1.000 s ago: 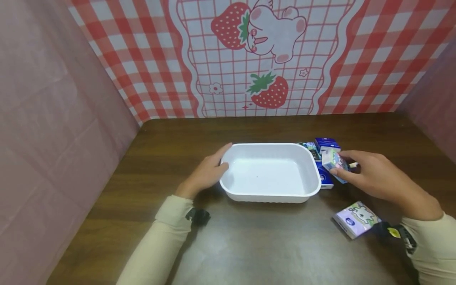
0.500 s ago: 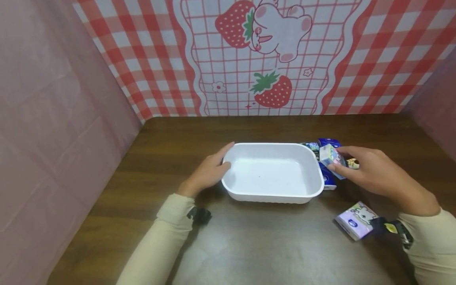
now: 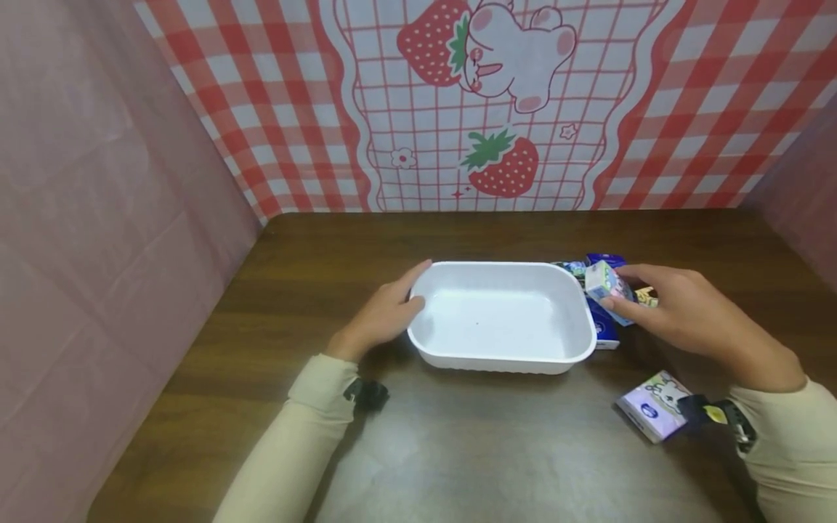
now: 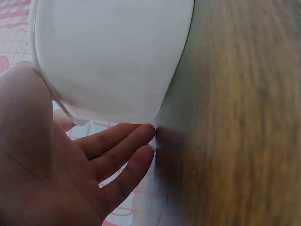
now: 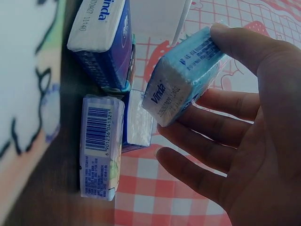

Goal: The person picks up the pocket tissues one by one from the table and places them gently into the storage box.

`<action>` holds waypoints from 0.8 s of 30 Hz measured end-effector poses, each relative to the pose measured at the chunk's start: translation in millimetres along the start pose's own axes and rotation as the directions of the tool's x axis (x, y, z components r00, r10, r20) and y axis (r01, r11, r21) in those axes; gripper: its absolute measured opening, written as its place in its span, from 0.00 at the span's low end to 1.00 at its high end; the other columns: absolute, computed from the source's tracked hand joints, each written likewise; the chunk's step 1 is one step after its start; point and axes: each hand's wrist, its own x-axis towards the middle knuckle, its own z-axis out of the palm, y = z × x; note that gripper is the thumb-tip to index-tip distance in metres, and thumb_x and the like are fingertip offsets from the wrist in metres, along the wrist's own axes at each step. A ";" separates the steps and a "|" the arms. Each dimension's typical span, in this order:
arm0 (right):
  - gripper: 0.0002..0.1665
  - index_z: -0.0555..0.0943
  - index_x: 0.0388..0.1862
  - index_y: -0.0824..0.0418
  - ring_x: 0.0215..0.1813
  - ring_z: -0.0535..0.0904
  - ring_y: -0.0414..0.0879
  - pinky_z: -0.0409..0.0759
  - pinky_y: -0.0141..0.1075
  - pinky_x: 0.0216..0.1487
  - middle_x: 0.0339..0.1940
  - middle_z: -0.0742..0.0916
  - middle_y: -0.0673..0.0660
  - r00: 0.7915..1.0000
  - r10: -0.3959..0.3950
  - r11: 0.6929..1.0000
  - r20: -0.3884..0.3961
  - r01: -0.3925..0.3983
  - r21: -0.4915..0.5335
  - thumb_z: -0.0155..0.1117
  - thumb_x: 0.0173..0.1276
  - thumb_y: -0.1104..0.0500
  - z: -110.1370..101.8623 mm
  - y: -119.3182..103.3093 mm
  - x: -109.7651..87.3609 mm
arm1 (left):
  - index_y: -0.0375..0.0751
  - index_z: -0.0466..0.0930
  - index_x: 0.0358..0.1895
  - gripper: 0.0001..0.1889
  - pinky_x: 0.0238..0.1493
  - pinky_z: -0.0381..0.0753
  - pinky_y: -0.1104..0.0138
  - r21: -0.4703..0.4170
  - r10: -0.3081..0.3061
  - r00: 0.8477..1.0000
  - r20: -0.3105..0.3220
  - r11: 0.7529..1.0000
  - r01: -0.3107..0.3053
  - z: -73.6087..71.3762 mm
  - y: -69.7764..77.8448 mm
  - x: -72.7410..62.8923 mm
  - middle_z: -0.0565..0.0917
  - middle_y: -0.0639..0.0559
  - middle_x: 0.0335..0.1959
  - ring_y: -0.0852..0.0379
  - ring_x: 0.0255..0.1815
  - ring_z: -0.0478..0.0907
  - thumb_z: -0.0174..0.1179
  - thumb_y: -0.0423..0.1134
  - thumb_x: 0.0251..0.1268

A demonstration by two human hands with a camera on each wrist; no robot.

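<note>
My left hand (image 3: 381, 319) holds the left end of a white plastic basin (image 3: 500, 319). Its thumb lies over the rim, and in the left wrist view the other fingers (image 4: 124, 150) are along the outer wall near the table. Beyond the basin's right end, my right hand (image 3: 693, 319) pinches a light blue tissue pack (image 5: 186, 73) marked Vinda between thumb and fingers, lifted and tilted. Under and around it lie more tissue packs: a dark blue pack (image 3: 603, 327), another blue pack (image 3: 604, 259) behind, a patterned pack (image 3: 570, 270) and a partly hidden yellowish one (image 3: 646, 297).
A purple tissue pack (image 3: 654, 407) lies on the brown wooden table (image 3: 458, 450), nearer the front and below the right wrist. A red-and-white strawberry cloth (image 3: 503, 109) hangs behind the table. Pinkish drapes (image 3: 98, 218) close in both sides.
My right hand has moved the light blue tissue pack slightly up and left toward the basin's right rim. The left hand keeps its place on the basin; the head view has shifted slightly.
</note>
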 end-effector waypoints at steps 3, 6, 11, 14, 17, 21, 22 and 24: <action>0.46 0.69 0.72 0.67 0.62 0.71 0.73 0.73 0.69 0.52 0.65 0.76 0.73 1.000 -0.003 1.000 0.000 0.003 0.000 0.64 0.67 0.36 0.5 -1.2 1.8 | 0.60 0.55 0.80 0.32 0.75 0.57 0.54 0.000 0.002 1.000 0.002 1.000 -0.002 -0.2 -0.6 -0.7 0.61 0.57 0.78 0.56 0.77 0.58 0.50 0.42 0.75; 0.46 0.70 0.72 0.67 0.62 0.72 0.73 0.74 0.69 0.52 0.65 0.77 0.73 1.000 -0.013 1.000 -0.008 0.013 -0.004 0.64 0.67 0.36 0.7 -2.2 3.9 | 0.59 0.55 0.80 0.33 0.75 0.57 0.55 0.000 0.012 1.000 0.002 1.000 -0.012 -0.5 -0.5 -0.5 0.60 0.57 0.78 0.56 0.77 0.58 0.50 0.41 0.75; 0.46 0.70 0.72 0.67 0.61 0.73 0.72 0.74 0.69 0.51 0.64 0.77 0.73 1.000 -0.018 1.000 -0.025 0.018 -0.010 0.65 0.67 0.36 -0.6 -4.1 6.7 | 0.58 0.55 0.80 0.32 0.75 0.56 0.55 -0.008 0.009 1.000 0.005 1.000 -0.009 -1.4 1.0 -0.4 0.60 0.57 0.78 0.56 0.77 0.57 0.50 0.41 0.75; 0.47 0.70 0.72 0.67 0.62 0.73 0.72 0.73 0.69 0.53 0.64 0.77 0.73 1.000 -0.008 1.000 -0.019 0.008 -0.012 0.65 0.67 0.36 -1.7 -6.1 7.6 | 0.59 0.55 0.80 0.32 0.75 0.57 0.55 -0.007 -0.003 1.000 0.009 1.000 0.004 -1.7 1.6 -0.5 0.60 0.57 0.79 0.56 0.77 0.57 0.50 0.41 0.76; 0.47 0.69 0.72 0.67 0.63 0.72 0.72 0.73 0.69 0.54 0.65 0.77 0.73 1.000 -0.005 1.000 -0.013 0.005 -0.013 0.64 0.67 0.36 -2.6 -8.4 7.5 | 0.59 0.54 0.80 0.33 0.75 0.57 0.55 -0.002 -0.006 1.000 0.009 1.000 0.006 -1.7 1.5 -0.3 0.60 0.57 0.79 0.56 0.77 0.57 0.50 0.41 0.76; 0.47 0.69 0.73 0.67 0.64 0.71 0.72 0.72 0.69 0.54 0.66 0.77 0.72 1.000 -0.006 1.000 -0.017 0.006 -0.015 0.65 0.66 0.37 -3.5 -11.1 6.0 | 0.58 0.54 0.81 0.33 0.75 0.56 0.56 0.005 -0.003 1.000 0.008 1.000 0.002 -1.2 1.3 0.2 0.60 0.58 0.79 0.57 0.77 0.57 0.50 0.41 0.76; 0.47 0.69 0.73 0.67 0.64 0.71 0.72 0.73 0.69 0.54 0.66 0.76 0.72 1.000 -0.006 1.000 -0.018 0.006 -0.015 0.65 0.66 0.37 -3.7 -11.8 5.6 | 0.58 0.54 0.81 0.33 0.75 0.56 0.56 0.005 -0.003 1.000 0.008 1.000 0.003 -1.1 1.2 0.2 0.60 0.58 0.79 0.56 0.77 0.57 0.50 0.41 0.76; 0.47 0.69 0.73 0.67 0.64 0.71 0.72 0.73 0.68 0.54 0.66 0.77 0.72 1.000 -0.008 1.000 -0.021 0.008 -0.015 0.66 0.66 0.37 -3.8 -13.0 5.0 | 0.58 0.54 0.81 0.33 0.75 0.56 0.55 0.004 -0.005 1.000 0.009 1.000 0.005 -1.1 1.5 -0.2 0.60 0.58 0.79 0.56 0.77 0.57 0.50 0.41 0.76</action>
